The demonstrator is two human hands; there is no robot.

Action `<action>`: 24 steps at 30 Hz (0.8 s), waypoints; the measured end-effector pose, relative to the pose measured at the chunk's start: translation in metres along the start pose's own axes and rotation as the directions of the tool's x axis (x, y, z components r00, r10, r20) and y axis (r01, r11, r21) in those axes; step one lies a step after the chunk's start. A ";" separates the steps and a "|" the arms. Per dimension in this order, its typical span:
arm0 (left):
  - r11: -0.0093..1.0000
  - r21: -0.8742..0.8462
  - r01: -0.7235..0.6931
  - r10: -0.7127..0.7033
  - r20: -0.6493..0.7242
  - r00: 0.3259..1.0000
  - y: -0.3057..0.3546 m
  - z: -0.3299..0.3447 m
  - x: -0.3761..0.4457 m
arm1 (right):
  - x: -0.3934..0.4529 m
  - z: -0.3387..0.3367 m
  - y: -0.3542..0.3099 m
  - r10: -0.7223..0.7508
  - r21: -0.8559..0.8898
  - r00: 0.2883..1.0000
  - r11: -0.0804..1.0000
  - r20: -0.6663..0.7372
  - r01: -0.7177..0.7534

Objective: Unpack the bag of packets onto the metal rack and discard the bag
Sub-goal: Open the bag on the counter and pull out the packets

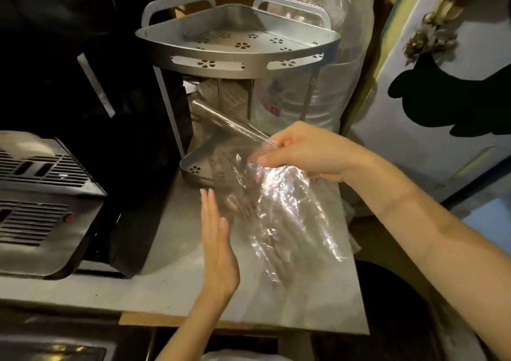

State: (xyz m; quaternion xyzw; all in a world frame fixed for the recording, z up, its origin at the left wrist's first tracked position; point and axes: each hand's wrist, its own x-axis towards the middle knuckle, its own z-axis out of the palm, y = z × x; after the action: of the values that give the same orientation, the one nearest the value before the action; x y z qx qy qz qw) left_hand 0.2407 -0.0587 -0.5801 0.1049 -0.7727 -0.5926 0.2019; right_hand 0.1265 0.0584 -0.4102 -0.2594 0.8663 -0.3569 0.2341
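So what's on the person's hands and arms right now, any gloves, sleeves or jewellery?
Nothing worn that the head view shows. The left hand and right hand are bare, no gloves, no rings visible. Both forearms are uncovered up to the frame edge, with no sleeve, watch or bracelet in sight. Fingernails look short and unpainted.

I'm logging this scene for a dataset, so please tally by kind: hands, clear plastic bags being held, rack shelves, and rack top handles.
Hands: 2, the left hand flat and open, the right hand pinching the bag
Clear plastic bag being held: 1
Metal rack shelves: 2
Rack top handles: 2
Total: 7
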 end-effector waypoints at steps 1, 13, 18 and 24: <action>1.000 -0.025 -0.005 0.005 0.008 1.000 -0.002 -0.004 0.003 | 0.001 0.005 -0.003 0.014 0.038 0.999 0.999 -0.030 -0.013; 0.854 0.515 0.077 -0.165 0.127 0.978 -0.033 -0.021 0.032 | -0.016 0.073 0.103 0.386 0.795 0.923 0.563 -0.010 -0.226; 0.625 0.770 -0.131 -0.162 0.292 0.943 -0.062 0.009 0.019 | -0.033 0.088 0.165 0.597 0.848 0.802 0.413 0.023 -0.332; 0.419 0.868 -0.266 -0.078 0.327 0.942 -0.069 0.027 0.011 | -0.039 0.102 0.193 0.681 0.720 0.728 0.544 -0.080 -0.430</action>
State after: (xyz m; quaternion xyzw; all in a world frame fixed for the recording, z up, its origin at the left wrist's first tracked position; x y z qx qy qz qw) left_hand 0.2138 -0.0588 -0.6503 0.0558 -0.9949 -0.0811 0.0205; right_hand 0.1618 0.1491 -0.6095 0.2023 0.7453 -0.5826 0.2534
